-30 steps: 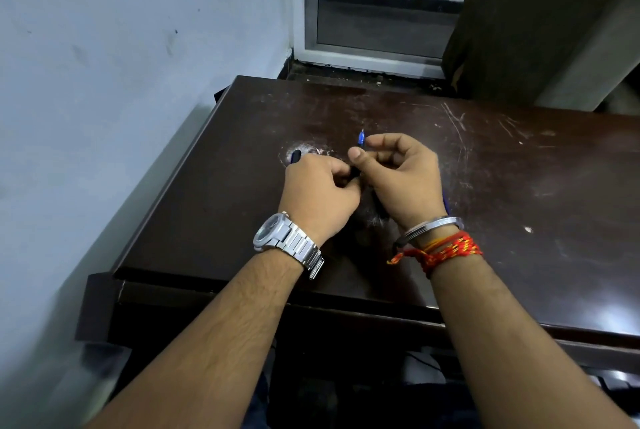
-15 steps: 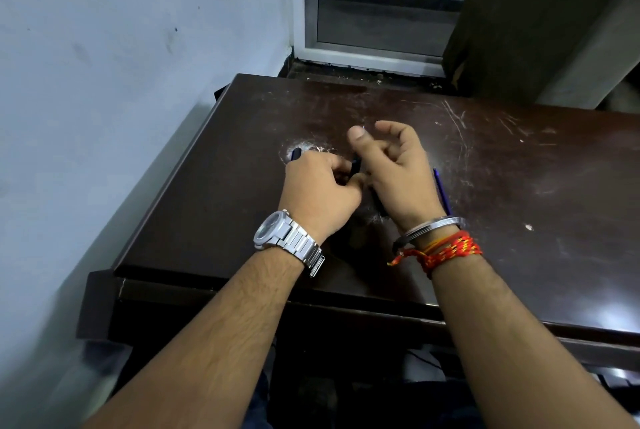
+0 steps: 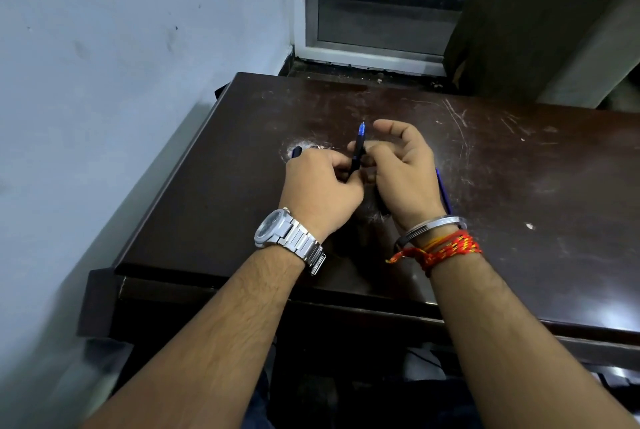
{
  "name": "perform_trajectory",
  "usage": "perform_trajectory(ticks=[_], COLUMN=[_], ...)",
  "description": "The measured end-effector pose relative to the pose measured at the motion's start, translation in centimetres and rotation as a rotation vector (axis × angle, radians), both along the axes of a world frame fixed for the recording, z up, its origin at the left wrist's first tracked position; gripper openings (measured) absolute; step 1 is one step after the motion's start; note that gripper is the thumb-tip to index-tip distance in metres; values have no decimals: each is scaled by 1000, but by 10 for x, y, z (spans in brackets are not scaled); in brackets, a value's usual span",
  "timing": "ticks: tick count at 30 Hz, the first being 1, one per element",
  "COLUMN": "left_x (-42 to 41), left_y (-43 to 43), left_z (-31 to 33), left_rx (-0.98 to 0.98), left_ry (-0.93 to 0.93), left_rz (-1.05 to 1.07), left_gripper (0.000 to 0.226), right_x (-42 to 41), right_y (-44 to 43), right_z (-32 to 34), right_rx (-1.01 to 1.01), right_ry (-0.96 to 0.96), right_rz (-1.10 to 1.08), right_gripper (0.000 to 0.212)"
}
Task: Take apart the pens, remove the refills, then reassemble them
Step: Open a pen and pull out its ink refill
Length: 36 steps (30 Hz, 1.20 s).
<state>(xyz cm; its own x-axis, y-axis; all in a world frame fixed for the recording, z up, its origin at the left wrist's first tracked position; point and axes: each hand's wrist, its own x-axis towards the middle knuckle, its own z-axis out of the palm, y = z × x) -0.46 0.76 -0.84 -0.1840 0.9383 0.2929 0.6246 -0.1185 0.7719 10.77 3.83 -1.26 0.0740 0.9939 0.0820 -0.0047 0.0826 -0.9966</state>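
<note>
A dark pen [image 3: 357, 151] with a blue tip stands almost upright between my two hands above the dark brown desk [image 3: 519, 186]. My left hand [image 3: 320, 189] is closed around its lower end, and another dark pen part [image 3: 296, 152] pokes out past its knuckles. My right hand [image 3: 403, 170] pinches the pen's middle with thumb and lower fingers; its index finger curls loose above. A second blue pen [image 3: 443, 191] lies on the desk, mostly hidden behind my right wrist.
The desk is scratched, with a whitish scuffed patch [image 3: 304, 148] just beyond my left hand. A pale blue wall runs along the left desk edge. A window frame [image 3: 374, 54] and a dark panel stand behind the desk.
The blue-tipped pen, hidden between the hands half a second ago, now stands up in view. My right fingers have closed in from a looser, spread pose onto its middle.
</note>
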Motion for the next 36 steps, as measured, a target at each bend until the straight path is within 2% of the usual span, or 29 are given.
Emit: perform_trajectory(ticks=[3,5,10,13,14,23,27,29,32,36], left_x=[0,0,-1,-1,-1,-2,-2,0,2,3], left_y=[0,0,0,-1,-1,1,2,2,3,3], left_z=[0,0,0,0,0,-1,-2,-1,-1,-6], left_rx=[-6,-1,7,5,9,18,19,23,34,-21], left_ry=[23,35,11,32,42,58,117,109,69,81], left_rz=[18,11,3,20,16,8,26,2,-19,-64], left_gripper=[9,11,4,10,13,7,11,11,6,7], right_x=[0,-1,-1,-2,-2,-6,-2,1,4,10], right_y=[-1,-3,0,-3,-4,-2,-2,-3,-2,3], right_z=[-2,-2,0,-3,-3,-1,-3,-3,1,5], right_rx=[3,32,-12,-17,-4,-23,-46,-16,0,-32], right_ry=[-89,-129,17,-102,-120,87,-76,-95,-22,228], right_rz=[-5,-13,-16,-32,-35,3,-40,-51,-63,-135], right_gripper=[34,33,22,42,42,26,37,33,26,20])
